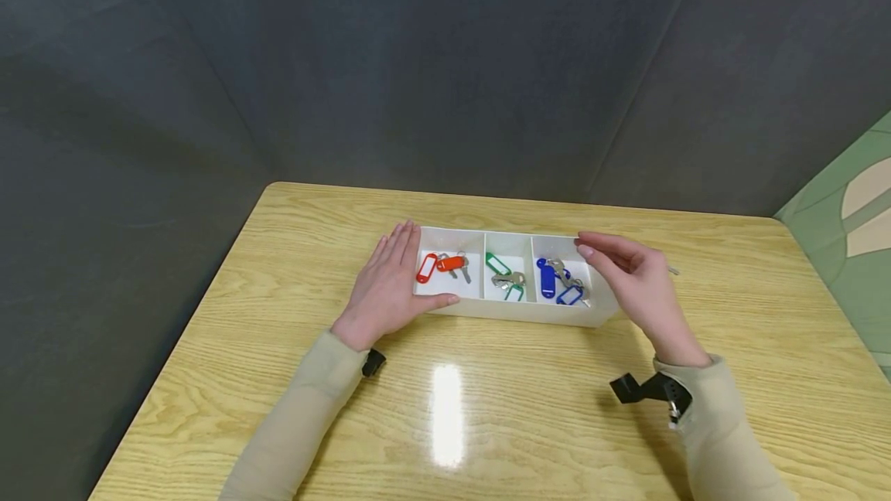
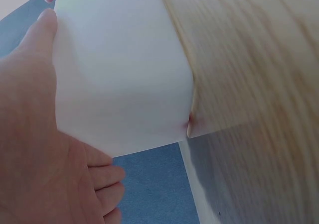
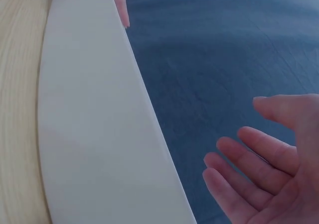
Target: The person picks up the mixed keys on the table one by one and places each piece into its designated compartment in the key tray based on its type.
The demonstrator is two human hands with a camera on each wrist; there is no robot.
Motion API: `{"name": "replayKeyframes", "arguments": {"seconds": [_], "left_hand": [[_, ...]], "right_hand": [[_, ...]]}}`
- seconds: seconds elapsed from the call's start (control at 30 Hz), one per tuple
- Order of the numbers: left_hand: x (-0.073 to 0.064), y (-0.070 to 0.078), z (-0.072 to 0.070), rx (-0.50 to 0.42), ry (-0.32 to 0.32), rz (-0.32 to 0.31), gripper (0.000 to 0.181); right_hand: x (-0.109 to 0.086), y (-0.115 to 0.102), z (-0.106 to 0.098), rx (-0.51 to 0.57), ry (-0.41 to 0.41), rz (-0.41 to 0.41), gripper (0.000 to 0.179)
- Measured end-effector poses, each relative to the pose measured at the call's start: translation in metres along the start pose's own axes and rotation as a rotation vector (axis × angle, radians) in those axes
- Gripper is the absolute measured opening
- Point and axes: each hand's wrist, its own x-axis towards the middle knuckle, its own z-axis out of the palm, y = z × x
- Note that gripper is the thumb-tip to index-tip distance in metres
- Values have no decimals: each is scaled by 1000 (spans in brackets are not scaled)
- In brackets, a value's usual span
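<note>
A long white box (image 1: 515, 311) with three compartments lies across the wooden table. In its left compartment are keys with red tags (image 1: 451, 263); the middle one holds keys with green tags (image 1: 497, 264); the right one has keys with blue tags (image 1: 547, 281). My left hand (image 1: 386, 284) rests against the box's left end, fingers straight, thumb along the front rim. At the right end is my right hand (image 1: 636, 284), its fingers loosely bent and nothing in them. The right wrist view shows that hand (image 3: 264, 169) apart from the box wall (image 3: 94, 109).
A small grey, metal-looking piece (image 1: 673, 270) shows just beyond my right hand, mostly hidden. Behind the wooden table (image 1: 313, 238) hangs a dark cloth (image 1: 431, 76). A green patterned surface (image 1: 856, 253) lies past the table's right edge.
</note>
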Motion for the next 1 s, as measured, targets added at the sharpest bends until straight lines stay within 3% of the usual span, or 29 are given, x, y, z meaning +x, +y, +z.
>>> {"name": "replayKeyframes", "arguments": {"seconds": [0.47,0.63,1.0], "left_hand": [[0,0,1,1,-3,-1,125],[0,0,1,-6,2,2,125],[-1,-1,1,-10,0,4,126]], "right_hand": [[-4,11,-27,-68,94,50,38],[-2,16,-33,-62,110,37,36],[0,19,-50,-102,122,98,42]]}}
